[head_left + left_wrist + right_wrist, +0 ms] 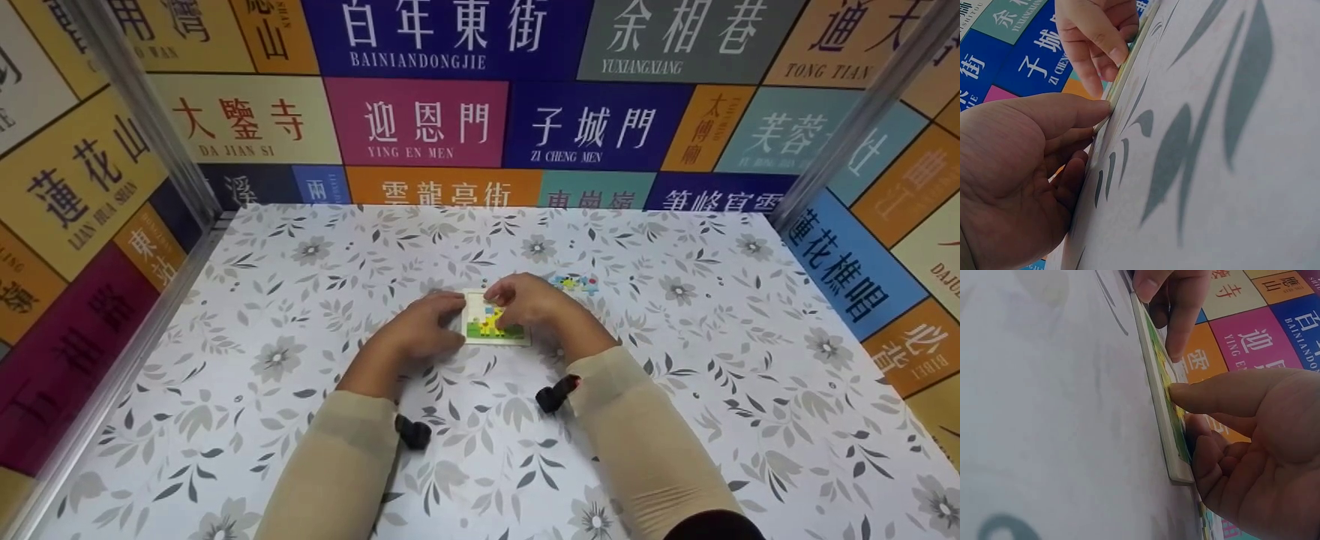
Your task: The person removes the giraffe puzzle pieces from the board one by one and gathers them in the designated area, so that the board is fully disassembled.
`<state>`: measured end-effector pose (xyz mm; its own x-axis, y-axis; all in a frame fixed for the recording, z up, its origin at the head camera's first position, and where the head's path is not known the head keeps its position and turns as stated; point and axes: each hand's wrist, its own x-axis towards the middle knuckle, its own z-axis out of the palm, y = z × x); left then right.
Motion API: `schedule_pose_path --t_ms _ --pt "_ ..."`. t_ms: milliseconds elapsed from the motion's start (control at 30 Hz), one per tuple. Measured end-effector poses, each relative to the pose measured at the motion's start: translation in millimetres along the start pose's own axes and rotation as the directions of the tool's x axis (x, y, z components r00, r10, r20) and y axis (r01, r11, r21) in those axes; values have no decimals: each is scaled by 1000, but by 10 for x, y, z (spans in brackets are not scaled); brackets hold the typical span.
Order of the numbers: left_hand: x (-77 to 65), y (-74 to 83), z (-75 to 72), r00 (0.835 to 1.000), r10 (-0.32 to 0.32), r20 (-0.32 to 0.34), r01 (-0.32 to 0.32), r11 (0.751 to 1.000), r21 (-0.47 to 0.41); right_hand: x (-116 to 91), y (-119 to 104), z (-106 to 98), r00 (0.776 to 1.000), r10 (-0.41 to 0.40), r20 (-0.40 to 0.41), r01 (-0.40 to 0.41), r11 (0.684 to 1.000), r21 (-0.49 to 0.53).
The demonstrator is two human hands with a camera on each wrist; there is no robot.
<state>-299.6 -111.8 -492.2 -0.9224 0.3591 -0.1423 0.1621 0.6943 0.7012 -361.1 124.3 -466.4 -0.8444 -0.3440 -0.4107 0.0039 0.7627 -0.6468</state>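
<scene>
Head cam: puzzle board (476,307) btwn L hand (427,327) & R hand (534,303).

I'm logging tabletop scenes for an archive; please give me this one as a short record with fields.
Work item: small puzzle board with a green, yellow and blue picture, pale toward its far left
Left hand: holds the board's left edge
Right hand: over the board's right side, thumb touching the picture; whether it grips a piece is hidden
Loose items: colourful pieces beyond the right hand
Surface: tablecloth with grey leaves and flowers
Backdrop: wall of coloured place-name signs
Sleeves: beige, a black device at each wrist
</scene>
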Motion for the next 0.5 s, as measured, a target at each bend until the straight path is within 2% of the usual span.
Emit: schedule_pose_path --t_ms 300,500 --pt "-7 8 9 1000 -21 -4 21 1000 -15 -18 10 2 1000 -3 -26 2 1000 -26" --pt "-6 4 10 1000 -9 -7 9 1000 -20 -20 26 0 999 -19 -31 17 999 -49"
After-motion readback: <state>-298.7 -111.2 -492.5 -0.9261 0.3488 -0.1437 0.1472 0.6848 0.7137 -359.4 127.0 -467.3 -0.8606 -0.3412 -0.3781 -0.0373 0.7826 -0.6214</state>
